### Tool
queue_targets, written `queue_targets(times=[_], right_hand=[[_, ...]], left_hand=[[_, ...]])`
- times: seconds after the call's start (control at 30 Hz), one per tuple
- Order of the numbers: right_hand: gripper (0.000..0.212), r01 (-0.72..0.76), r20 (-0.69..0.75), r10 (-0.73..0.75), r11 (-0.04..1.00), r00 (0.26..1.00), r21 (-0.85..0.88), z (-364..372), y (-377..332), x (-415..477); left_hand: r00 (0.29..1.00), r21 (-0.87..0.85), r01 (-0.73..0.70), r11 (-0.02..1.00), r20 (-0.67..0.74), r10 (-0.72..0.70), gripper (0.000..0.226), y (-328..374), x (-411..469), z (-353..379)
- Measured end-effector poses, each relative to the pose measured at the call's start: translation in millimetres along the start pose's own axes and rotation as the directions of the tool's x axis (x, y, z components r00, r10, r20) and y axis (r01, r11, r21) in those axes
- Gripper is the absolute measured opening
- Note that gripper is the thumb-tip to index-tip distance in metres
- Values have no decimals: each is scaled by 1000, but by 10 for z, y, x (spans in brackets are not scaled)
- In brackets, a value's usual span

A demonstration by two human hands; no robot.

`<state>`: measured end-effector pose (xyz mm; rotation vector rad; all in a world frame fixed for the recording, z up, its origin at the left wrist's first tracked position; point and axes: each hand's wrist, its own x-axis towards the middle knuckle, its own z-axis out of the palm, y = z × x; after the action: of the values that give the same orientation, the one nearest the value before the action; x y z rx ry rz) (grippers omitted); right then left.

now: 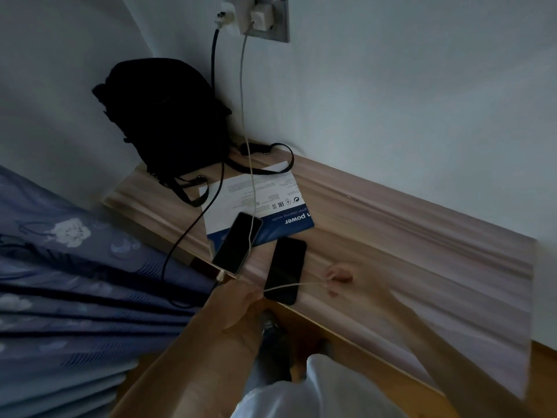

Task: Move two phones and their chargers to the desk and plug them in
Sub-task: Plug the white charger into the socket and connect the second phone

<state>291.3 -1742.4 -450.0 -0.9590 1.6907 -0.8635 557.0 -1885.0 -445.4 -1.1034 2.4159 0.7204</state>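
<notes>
You're in a home bedroom. Blue floral bedding (75, 267) lies at your left, against a low wooden ledge (391, 236) along the white wall. A black backpack (162, 116) sits under a wall socket (271, 19); wood floor (542, 372) below.

Dim room — white wall (391, 86), pale wooden shelf (422, 251), blue bedspread (75, 282), wood floor (545, 375).

Dim, bluish, motion-blurred, wide-angle warped.
</notes>
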Motion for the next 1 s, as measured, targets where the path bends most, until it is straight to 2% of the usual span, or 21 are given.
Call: queue_targets(times=[0.07,0.13,0.23,0.27,0.37,0.47,0.63,0.8,0.87,1.0], right_hand=[[9,-68,16,66,965,998,252,101,-62,-120],[9,-121,73,100,917,992,381,207,-127,-225],[10,-207,142,159,859,977,468,360,-189,-345],[13,-203,145,152,858,978,471,406,-192,-372],[14,-173,108,141,900,984,400,561,-180,-424],[21,-188,59,179,924,982,334,699,-161,-449],[39,-239,98,219,917,971,318,783,-141,-480],[28,-185,43,182,912,982,366,798,-125,-483],[25,-151,8,158,927,987,343,815,-135,-483],[17,-91,-109,118,971,987,221,880,-149,-463]], left_hand=[[999,-264,31,964,23,-26,18,47,7,80],[996,-416,70,907,-28,-90,26,82,84,189],[966,-437,150,887,-126,-226,16,173,186,367],[946,-410,187,893,-171,-276,14,198,219,430],[920,-276,216,937,-262,-290,55,325,312,566],[934,-193,231,954,-230,-273,85,528,425,626],[906,-131,361,923,-184,-381,107,724,534,581],[911,-206,363,909,-126,-392,103,699,588,385],[922,-329,349,877,-44,-384,106,679,603,283],[913,-625,389,677,162,-374,106,661,642,26]])
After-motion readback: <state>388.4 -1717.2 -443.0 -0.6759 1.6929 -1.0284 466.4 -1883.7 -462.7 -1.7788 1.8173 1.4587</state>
